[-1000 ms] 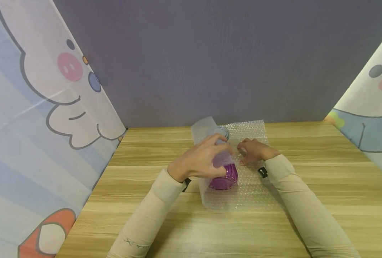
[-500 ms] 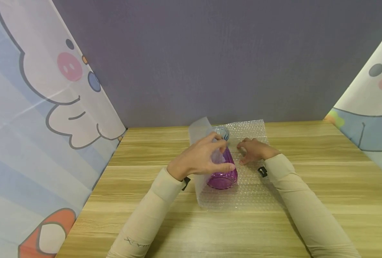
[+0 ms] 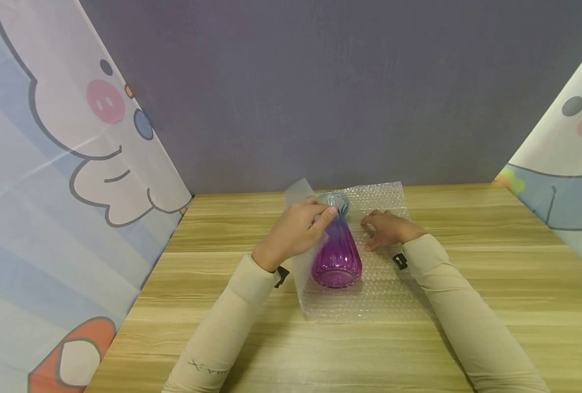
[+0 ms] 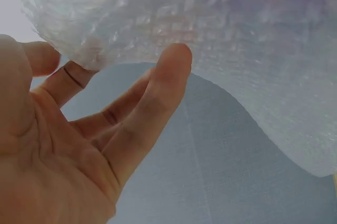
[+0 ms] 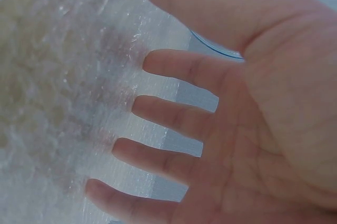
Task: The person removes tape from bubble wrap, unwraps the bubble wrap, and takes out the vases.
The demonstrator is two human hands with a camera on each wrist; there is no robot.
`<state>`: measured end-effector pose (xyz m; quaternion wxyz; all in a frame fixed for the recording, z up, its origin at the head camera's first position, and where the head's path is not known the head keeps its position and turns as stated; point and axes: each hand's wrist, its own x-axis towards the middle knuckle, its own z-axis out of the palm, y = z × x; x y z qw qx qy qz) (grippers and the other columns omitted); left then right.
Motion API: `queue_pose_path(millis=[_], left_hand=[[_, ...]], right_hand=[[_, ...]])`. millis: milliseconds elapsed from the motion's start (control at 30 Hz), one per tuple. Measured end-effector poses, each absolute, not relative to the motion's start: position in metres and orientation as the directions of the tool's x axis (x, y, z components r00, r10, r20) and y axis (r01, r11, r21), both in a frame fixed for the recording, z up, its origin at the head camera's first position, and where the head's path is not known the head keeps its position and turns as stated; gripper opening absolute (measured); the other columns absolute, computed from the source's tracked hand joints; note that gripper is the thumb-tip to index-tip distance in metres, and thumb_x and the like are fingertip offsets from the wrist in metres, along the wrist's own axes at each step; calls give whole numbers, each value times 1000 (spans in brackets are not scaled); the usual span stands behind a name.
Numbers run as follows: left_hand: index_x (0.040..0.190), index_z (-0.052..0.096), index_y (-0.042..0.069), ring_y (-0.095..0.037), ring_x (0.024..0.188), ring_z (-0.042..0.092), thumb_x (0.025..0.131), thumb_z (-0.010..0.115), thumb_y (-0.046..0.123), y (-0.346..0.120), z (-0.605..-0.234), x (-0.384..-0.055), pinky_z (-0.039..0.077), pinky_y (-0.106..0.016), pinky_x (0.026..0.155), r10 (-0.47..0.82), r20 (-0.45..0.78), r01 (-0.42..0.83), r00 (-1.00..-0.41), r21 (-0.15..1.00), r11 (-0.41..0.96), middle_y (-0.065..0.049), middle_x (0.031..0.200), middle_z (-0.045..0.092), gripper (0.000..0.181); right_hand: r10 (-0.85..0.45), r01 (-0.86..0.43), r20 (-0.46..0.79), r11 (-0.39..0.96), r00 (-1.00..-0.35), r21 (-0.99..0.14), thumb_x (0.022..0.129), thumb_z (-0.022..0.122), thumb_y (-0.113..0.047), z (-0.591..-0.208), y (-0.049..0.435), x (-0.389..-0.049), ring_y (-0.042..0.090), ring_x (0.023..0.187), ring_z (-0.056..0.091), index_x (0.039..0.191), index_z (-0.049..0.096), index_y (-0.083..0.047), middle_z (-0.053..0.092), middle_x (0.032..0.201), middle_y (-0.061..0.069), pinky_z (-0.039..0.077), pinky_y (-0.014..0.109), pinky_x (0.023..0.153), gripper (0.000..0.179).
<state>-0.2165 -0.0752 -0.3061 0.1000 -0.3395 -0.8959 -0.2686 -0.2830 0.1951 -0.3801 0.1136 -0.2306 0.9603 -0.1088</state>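
Observation:
A glass vase, purple at the base and fading to a clear blue mouth, lies on its side on a bubble wrap sheet. Its base faces me. At the vase's left, a flap of the wrap stands raised, and my left hand holds the edge between thumb and fingers. In the left wrist view, the wrap curves over the fingertips of that left hand. My right hand rests on the wrap right of the vase, its fingers extended in the right wrist view and touching the film.
The wooden table reaches back to a dark grey panel. Cartoon-printed cloths hang at the left and right. A black wrist strap shows at the right cuff.
The wrap flap has swung left off the vase, uncovering more of it. My left thumb has moved up towards the fingers. The right hand has stayed still.

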Motion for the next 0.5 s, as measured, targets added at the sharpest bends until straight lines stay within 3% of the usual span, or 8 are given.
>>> queue_pose_path(millis=[100, 200, 333, 500], left_hand=[[93, 76, 15, -10, 83, 59, 108, 49, 36, -77, -306, -217, 51, -28, 70, 542, 376, 660, -751, 403, 634, 1, 92, 66, 37], [71, 61, 17, -11, 74, 52, 100, 60, 29, -78, -306, -217, 45, -26, 62, 536, 399, 666, -744, 383, 640, 2, 80, 59, 32], [63, 51, 19, -11, 69, 47, 86, 67, 20, -80, -306, -218, 39, -24, 58, 533, 409, 668, -741, 358, 653, 2, 74, 53, 29], [59, 45, 20, -12, 70, 46, 78, 68, 14, -82, -306, -219, 38, -24, 59, 547, 395, 670, -738, 336, 662, 3, 69, 47, 30]], right_hand=[[-469, -420, -166, 870, -868, -258, 81, 84, -31, -380, 195, -283, 63, 128, 45, 139, 57, 0, 50, 144, 33, 42, 74, 102, 71], [-466, -418, -165, 872, -869, -255, 81, 84, -32, -381, 195, -284, 63, 128, 45, 139, 57, 0, 50, 144, 33, 42, 75, 102, 72], [-464, -417, -167, 872, -870, -256, 81, 85, -33, -381, 195, -284, 65, 128, 44, 140, 56, -1, 49, 144, 33, 42, 76, 101, 73], [-463, -414, -171, 873, -870, -259, 81, 85, -32, -380, 195, -283, 65, 128, 44, 140, 56, -1, 49, 145, 33, 43, 76, 100, 73]])
